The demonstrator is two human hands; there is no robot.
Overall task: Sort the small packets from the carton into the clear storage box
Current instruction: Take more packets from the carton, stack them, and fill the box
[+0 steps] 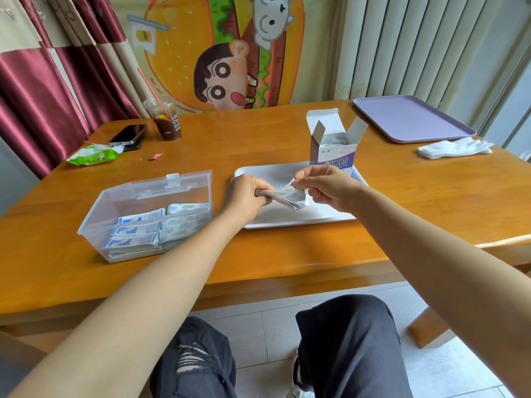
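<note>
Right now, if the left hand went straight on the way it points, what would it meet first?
Probably the carton standing on the white tray, though depth is unclear.

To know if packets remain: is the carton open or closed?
Open. The carton stands upright on the white tray, top flaps raised; white packets show inside.

Looks like a home, dining corner. Evidence: wooden table (258, 139) dead centre, cartoon burger wall hanging (224, 47) at 12 o'clock, maroon checked curtains (43, 67) at 10 o'clock, white ribbed panel (402, 44) at 1 o'clock. Personal clutter on the table at 11 o'clock: takeaway iced drink cup (165, 119), phone (128, 135), green wipes pack (92, 156). Lilac tray (411, 119) at 1 o'clock, white gloves (454, 147) at 2 o'clock. Pale tiled floor (273, 334) at 6 o'clock. No benches, racks or signage.
</note>
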